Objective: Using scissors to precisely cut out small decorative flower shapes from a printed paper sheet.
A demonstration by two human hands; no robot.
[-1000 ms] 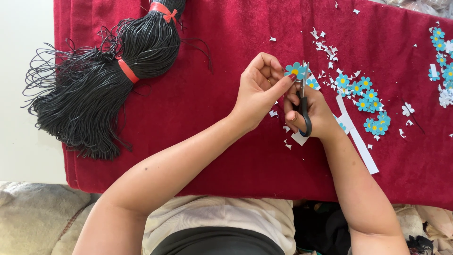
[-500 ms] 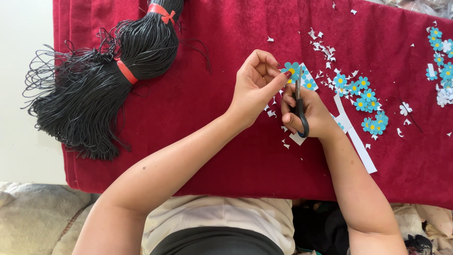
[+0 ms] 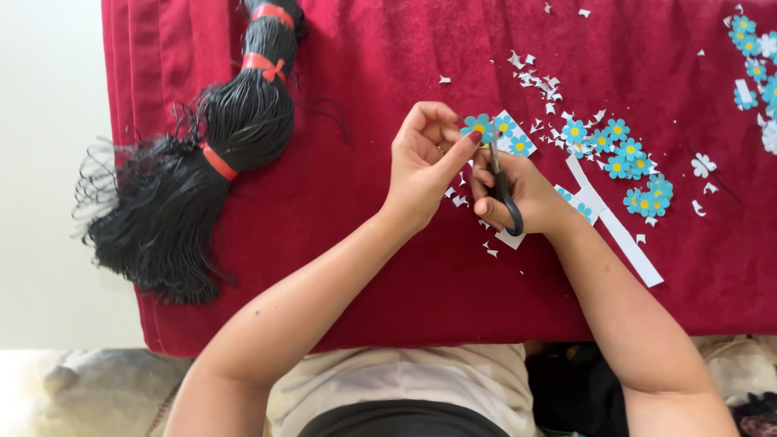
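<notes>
My left hand (image 3: 425,166) pinches a small strip of blue paper flowers (image 3: 494,129) over the red cloth (image 3: 364,202); my right hand (image 3: 522,194) grips black scissors (image 3: 503,190), blades at the strip; cut flowers (image 3: 627,162) lie just right; a black cord bundle (image 3: 202,170) sits well left.

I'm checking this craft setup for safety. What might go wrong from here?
The scissors in the right hand cut right beside the left hand's fingertips pinching the flower strip, so a nick seems possible. A slip might also clip a petal. Loose flowers nearby may get brushed away.
</notes>
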